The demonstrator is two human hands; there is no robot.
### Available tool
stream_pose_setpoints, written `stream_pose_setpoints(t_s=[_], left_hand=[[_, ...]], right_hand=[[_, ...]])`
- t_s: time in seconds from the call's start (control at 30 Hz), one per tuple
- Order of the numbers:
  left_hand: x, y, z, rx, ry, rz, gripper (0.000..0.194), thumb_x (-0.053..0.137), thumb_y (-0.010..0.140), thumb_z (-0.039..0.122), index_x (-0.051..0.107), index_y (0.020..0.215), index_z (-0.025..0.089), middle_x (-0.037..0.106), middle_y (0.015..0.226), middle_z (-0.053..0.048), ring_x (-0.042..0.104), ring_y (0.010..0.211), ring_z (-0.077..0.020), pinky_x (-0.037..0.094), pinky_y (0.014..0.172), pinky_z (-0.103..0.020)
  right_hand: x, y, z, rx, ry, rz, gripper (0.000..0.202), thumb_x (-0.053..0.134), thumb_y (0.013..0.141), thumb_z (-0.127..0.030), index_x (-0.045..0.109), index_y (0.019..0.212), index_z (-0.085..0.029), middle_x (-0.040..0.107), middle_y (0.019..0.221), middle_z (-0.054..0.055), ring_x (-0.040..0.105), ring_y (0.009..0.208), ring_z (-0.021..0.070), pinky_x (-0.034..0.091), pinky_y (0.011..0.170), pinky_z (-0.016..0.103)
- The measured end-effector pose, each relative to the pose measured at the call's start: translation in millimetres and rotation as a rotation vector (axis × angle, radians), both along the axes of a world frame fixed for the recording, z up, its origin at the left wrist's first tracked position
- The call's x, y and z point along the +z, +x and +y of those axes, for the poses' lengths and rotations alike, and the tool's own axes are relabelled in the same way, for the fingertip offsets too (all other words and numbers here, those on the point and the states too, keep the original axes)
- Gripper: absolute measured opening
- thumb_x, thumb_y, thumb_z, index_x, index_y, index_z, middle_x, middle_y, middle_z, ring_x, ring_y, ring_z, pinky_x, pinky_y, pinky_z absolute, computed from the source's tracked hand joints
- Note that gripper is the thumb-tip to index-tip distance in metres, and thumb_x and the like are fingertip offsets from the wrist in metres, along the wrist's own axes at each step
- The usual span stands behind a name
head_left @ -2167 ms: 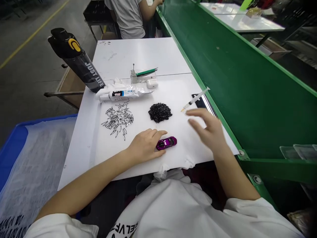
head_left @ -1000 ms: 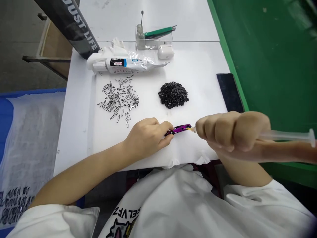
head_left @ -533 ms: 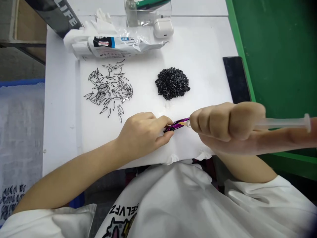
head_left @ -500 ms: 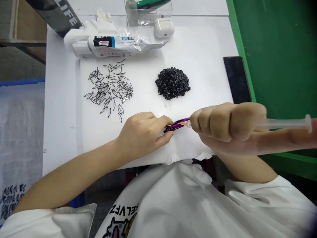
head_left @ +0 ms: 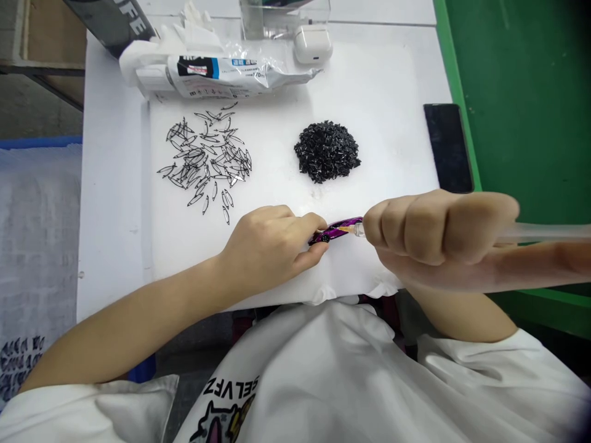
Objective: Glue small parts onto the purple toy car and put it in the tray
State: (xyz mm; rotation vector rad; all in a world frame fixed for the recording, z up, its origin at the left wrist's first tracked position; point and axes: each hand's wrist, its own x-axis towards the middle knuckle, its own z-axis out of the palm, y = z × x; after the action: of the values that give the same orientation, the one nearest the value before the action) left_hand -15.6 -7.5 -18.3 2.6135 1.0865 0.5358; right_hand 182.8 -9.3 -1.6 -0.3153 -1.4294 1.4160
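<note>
My left hand (head_left: 272, 243) pinches a small purple toy car (head_left: 336, 229) tilted on its side on the white sheet (head_left: 392, 86). My right hand (head_left: 438, 231) is fisted around a clear syringe (head_left: 545, 232), whose barrel sticks out to the right. The syringe's yellowish tip touches the car's upper side. A heap of tiny black parts (head_left: 327, 149) lies just beyond the hands. Thin black wire-like pieces (head_left: 205, 161) are scattered to the left of it.
A glue tube in a plastic bag (head_left: 217, 71), a white earbud case (head_left: 313, 44) and a clear box (head_left: 284, 9) sit at the far edge. A black phone (head_left: 447, 146) lies by the green conveyor wall (head_left: 521, 98). A dark bottle (head_left: 111, 18) leans far left.
My right hand has picked up the syringe from the table's right side and brought its tip to the car. My left hand has tipped the car onto its side. The view has drawn closer.
</note>
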Motion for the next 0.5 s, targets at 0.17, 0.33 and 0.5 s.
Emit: stream_pose_setpoints(t_s=[0.17,0.33,0.5], left_hand=[[0.1,0.2,-0.2,-0.007,-0.005,-0.010,0.027,0.047,0.088,0.034,0.067,0.095,0.017,0.065,0.064,-0.002,0.062,0.065,-0.0162,0.051,0.062,-0.027],[0.5,-0.2,0.0,-0.007,-0.004,0.004,0.027,0.047,0.089,0.034,0.067,0.096,0.017,0.065,0.064,-0.002,0.062,0.065,-0.0155,0.050,0.062,-0.026],[0.6,-0.1,0.3,-0.012,-0.005,0.009,0.027,0.047,0.089,0.034,0.067,0.096,0.017,0.065,0.065,-0.002,0.062,0.066,-0.0152,0.050,0.062,-0.026]], right_hand=[[1.6,1.9,0.4,-0.003,-0.002,-0.026,0.051,0.019,0.092,-0.054,0.035,0.057,-0.022,0.027,0.044,-0.003,0.024,0.038,0.0111,0.030,0.044,0.028],[4.9,5.8,4.2,0.052,-0.005,-0.100,0.050,0.025,0.091,-0.054,0.035,0.055,-0.022,0.029,0.044,-0.003,0.026,0.038,0.0111,0.034,0.044,0.028],[7.2,7.3,5.3,0.079,0.027,-0.106,0.049,0.024,0.093,-0.047,0.032,0.053,-0.021,0.029,0.045,-0.003,0.027,0.039,0.0108,0.035,0.045,0.028]])
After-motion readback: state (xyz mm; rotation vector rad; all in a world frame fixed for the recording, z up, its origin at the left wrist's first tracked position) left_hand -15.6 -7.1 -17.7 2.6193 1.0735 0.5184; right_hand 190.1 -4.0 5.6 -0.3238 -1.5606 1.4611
